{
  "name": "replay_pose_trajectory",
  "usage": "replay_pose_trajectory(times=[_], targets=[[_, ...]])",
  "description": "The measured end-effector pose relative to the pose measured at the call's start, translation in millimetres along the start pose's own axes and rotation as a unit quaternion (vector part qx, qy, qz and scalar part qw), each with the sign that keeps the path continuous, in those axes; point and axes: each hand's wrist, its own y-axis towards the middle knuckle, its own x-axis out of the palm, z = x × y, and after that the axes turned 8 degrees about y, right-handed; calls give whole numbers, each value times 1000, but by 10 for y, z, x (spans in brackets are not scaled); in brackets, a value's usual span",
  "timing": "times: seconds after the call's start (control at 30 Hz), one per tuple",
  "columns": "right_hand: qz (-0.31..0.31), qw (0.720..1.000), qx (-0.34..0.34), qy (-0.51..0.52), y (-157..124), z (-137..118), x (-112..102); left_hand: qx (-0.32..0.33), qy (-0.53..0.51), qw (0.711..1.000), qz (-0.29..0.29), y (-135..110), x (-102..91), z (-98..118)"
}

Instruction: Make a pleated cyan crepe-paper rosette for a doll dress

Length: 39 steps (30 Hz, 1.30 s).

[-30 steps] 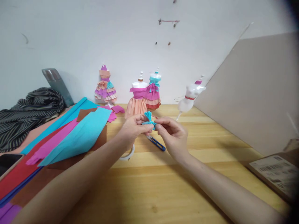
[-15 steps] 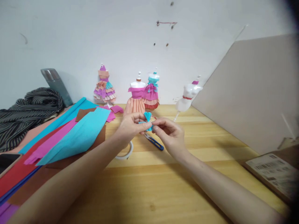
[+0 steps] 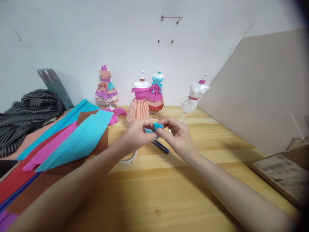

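Observation:
Between my two hands, above the middle of the table, is a small gathered bow of turquoise crepe paper (image 3: 157,126). My left hand (image 3: 139,131) pinches it from the left, and a flat turquoise strip shows beside those fingers. From the right, my right hand (image 3: 175,130) grips the bow between thumb and fingertips. Partly covered by the hands, blue thread snips (image 3: 161,146) lie on the wood just below. A roll of white tape (image 3: 130,159) rests under my left forearm, which hides part of it.
Small dress forms in paper dresses, such as a pink and peach one (image 3: 138,108), stand by the wall. A bare white form (image 3: 195,96) leans at right. Coloured crepe sheets (image 3: 79,141), striped cloth (image 3: 36,106) and a bottle (image 3: 56,87) fill the left; a labelled cardboard box (image 3: 277,174) sits right.
The bow, fanned upright before, is now turned and squeezed together between my fingers. My right hand has come closer to my left. The whole view has shifted slightly.

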Motion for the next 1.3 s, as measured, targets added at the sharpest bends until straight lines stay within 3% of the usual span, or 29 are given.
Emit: replay_pose_trajectory(times=[0.33,0.6,0.87,0.97,1.2,1.3], targets=[[14,997,43,59,23,54,-7,-97,-117,988,32,15,-32,67],[9,992,89,92,43,47,-7,-75,-74,993,54,13,-23,19],[22,991,84,103,49,91,-10,-10,48,997,52,13,-8,-72],[38,984,98,141,49,115,1,-10,13,998,56,32,-17,-79],[121,964,113,208,50,167,24,-61,-104,993,-4,26,-13,-38],[122,957,128,231,37,212,42,-77,-119,990,0,13,-11,-27]])
